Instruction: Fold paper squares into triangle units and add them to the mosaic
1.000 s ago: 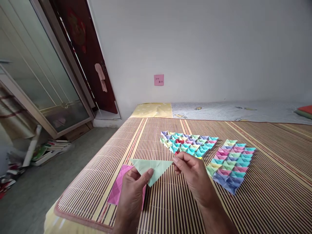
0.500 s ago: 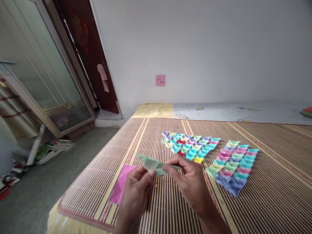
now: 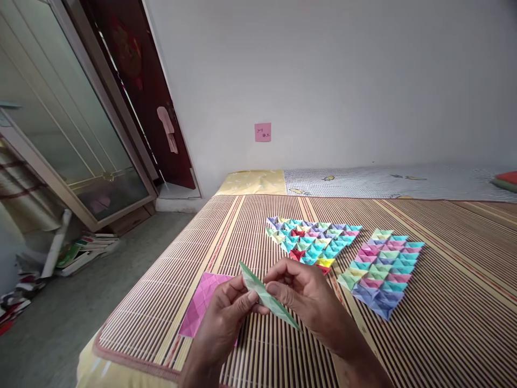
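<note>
Between my hands is a piece of light green folded paper (image 3: 270, 303), slanting from upper left to lower right above the mat. My left hand (image 3: 226, 312) pinches its left part between thumb and fingers. The thumb and curled fingers of my right hand (image 3: 305, 296) close on the paper's upper edge near its middle. Partly under my left hand lies a pink creased paper sheet (image 3: 200, 304). Beyond my hands stands a group of folded paper boats (image 3: 311, 240) in many colours, its near edge partly hidden by my right hand.
Another block of paper boats (image 3: 383, 269) sits to the right on the slatted bamboo mat (image 3: 452, 312). A pink note (image 3: 263, 132) is stuck to the wall behind. Books (image 3: 89, 248) lie on the floor at left, below the glass door (image 3: 76, 124).
The green paper has turned from nearly level to a steeper slant, its right end now lower. My right fingers have shifted slightly left along it. The view has moved a little.
</note>
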`<state>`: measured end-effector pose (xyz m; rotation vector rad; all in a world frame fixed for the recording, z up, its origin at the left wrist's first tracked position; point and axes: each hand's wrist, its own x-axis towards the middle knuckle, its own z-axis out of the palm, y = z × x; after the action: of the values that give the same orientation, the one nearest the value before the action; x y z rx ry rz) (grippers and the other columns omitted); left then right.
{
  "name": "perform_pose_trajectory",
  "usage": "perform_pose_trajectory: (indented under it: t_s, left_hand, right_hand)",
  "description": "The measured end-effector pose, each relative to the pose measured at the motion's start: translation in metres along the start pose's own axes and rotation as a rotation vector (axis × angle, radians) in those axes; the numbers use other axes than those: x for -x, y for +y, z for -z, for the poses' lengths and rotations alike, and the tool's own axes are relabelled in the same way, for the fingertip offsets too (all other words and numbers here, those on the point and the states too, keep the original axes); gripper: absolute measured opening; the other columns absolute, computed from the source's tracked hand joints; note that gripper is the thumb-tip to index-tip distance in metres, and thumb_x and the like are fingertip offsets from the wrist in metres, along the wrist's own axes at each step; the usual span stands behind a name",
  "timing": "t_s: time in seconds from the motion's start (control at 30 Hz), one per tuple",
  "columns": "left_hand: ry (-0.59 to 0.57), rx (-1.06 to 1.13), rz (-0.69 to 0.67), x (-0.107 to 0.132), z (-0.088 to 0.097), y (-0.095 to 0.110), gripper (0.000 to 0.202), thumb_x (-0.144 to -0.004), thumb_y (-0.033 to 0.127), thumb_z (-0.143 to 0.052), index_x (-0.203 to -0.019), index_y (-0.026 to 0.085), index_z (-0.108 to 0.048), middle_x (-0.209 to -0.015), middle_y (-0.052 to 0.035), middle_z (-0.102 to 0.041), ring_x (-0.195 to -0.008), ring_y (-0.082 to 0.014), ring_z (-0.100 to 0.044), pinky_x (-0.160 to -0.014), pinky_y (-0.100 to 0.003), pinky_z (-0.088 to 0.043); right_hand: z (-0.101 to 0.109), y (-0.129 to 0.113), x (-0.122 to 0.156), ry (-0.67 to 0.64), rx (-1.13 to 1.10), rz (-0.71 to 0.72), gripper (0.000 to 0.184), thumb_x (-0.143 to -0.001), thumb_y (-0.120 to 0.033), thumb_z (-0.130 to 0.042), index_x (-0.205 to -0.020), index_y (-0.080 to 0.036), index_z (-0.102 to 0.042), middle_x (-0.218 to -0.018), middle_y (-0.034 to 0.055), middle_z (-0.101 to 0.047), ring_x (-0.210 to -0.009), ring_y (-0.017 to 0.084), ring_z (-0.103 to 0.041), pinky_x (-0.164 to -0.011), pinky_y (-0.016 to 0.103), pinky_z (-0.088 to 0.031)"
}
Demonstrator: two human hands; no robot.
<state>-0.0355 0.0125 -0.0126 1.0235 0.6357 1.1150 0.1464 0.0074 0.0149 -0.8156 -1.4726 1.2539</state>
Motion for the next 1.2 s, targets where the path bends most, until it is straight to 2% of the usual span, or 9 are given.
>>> perform_pose_trajectory:
  t_s: [0.3,0.5,0.63,0.8,0.93,1.03,1.13,1.2]
  left_hand:
    - [-0.061,-0.007,0.017,0.000,0.004,-0.004,0.016,-0.089,0.027,-0.079,-0.101,0.017,-0.083,-0.087,-0.0075,-0.079,-0.068,-0.0141,-0.069,-0.073,-0.024,-0.055]
    - [-0.061,0.025,0.037,0.001,0.004,-0.003,0.020,-0.083,0.030,-0.084,-0.098,0.016,-0.084,-0.085,-0.0080,-0.078,-0.066,-0.0128,-0.068,-0.071,-0.022,-0.055]
    - [-0.040,0.032,0.034,0.000,0.003,-0.003,0.020,-0.082,0.030,-0.085,-0.097,0.016,-0.084,-0.082,-0.0071,-0.078,-0.064,-0.0117,-0.067,-0.069,-0.020,-0.055]
    - [0.029,-0.104,-0.013,0.000,0.004,-0.004,0.014,-0.086,0.026,-0.081,-0.095,0.016,-0.082,-0.082,-0.0075,-0.077,-0.069,-0.0157,-0.068,-0.071,-0.026,-0.057]
    - [0.035,-0.137,-0.038,-0.001,0.003,-0.003,0.013,-0.087,0.027,-0.081,-0.093,0.015,-0.079,-0.083,-0.0063,-0.077,-0.068,-0.0145,-0.067,-0.068,-0.025,-0.057]
    - [0.130,-0.085,-0.068,-0.003,0.000,-0.005,0.024,-0.082,0.031,-0.085,-0.098,0.015,-0.074,-0.076,-0.0025,-0.074,-0.059,-0.0107,-0.065,-0.060,-0.020,-0.054]
    - [0.301,-0.119,-0.121,-0.004,-0.010,-0.006,0.043,-0.081,0.039,-0.085,-0.113,0.016,-0.069,-0.070,-0.0001,-0.072,-0.054,-0.0107,-0.064,-0.058,-0.021,-0.054]
    - [0.361,-0.178,-0.141,-0.001,-0.020,-0.005,0.055,-0.085,0.047,-0.079,-0.129,0.018,-0.063,-0.072,-0.0005,-0.072,-0.058,-0.0134,-0.066,-0.063,-0.025,-0.057]
  right_hand:
    - [0.001,-0.001,0.000,-0.041,-0.079,-0.018,0.015,-0.095,-0.032,-0.072,-0.086,-0.020,-0.070,-0.075,-0.0024,-0.068,-0.067,0.012,-0.066,-0.061,0.022,-0.052]
    - [0.000,-0.002,-0.002,-0.041,-0.103,-0.021,0.016,-0.094,-0.032,-0.072,-0.084,-0.020,-0.070,-0.075,-0.0025,-0.068,-0.068,0.012,-0.066,-0.062,0.022,-0.053]
    - [0.000,-0.005,-0.001,-0.017,-0.024,-0.007,0.013,-0.095,-0.027,-0.070,-0.085,-0.020,-0.071,-0.076,-0.0024,-0.068,-0.071,0.012,-0.066,-0.064,0.022,-0.052]
    - [-0.002,-0.012,0.002,-0.005,0.118,0.006,0.008,-0.091,-0.018,-0.067,-0.091,-0.020,-0.074,-0.079,-0.0007,-0.070,-0.072,0.013,-0.064,-0.064,0.023,-0.052]
    - [-0.003,-0.009,0.001,-0.002,0.137,-0.008,0.009,-0.089,-0.017,-0.067,-0.084,-0.020,-0.073,-0.072,-0.0024,-0.063,-0.066,0.013,-0.058,-0.057,0.022,-0.048]
    - [-0.006,-0.003,-0.002,0.051,0.137,-0.019,0.011,-0.090,-0.026,-0.069,-0.083,-0.019,-0.071,-0.067,-0.0034,-0.058,-0.062,0.013,-0.056,-0.053,0.023,-0.045]
    - [-0.011,0.003,-0.005,0.218,0.219,0.055,0.013,-0.094,-0.030,-0.066,-0.088,-0.019,-0.070,-0.069,-0.0014,-0.060,-0.061,0.015,-0.058,-0.054,0.025,-0.046]
    - [-0.015,0.008,-0.006,0.343,0.342,0.151,0.013,-0.095,-0.026,-0.062,-0.086,-0.019,-0.068,-0.073,0.0008,-0.063,-0.061,0.015,-0.058,-0.056,0.026,-0.047]
